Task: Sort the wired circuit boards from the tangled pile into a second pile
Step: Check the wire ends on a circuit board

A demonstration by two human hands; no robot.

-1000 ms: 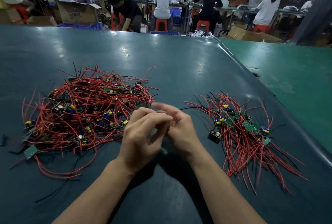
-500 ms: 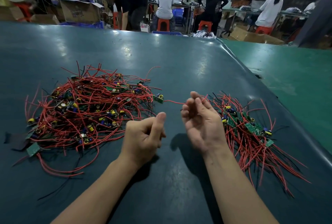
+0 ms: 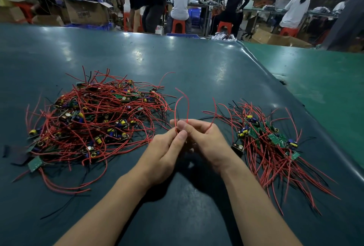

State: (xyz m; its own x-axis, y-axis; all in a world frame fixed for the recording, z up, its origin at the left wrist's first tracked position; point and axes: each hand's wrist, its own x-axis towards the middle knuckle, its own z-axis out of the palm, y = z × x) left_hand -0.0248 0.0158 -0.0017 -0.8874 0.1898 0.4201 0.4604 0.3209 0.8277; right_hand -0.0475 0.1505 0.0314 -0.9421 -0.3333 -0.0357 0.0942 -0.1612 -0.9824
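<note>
Factory floor: workers at benches, cartons.

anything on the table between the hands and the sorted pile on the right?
Nothing visible. Both hands, left hand and right hand, pinch red wires between the piles. Only bare table separates them from the second pile; one stray lead from it arcs to the right hand. The tangled pile lies left.

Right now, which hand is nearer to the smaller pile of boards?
Right. The right hand is just beside the smaller pile; the left hand is farther, toward the tangled pile.
</note>
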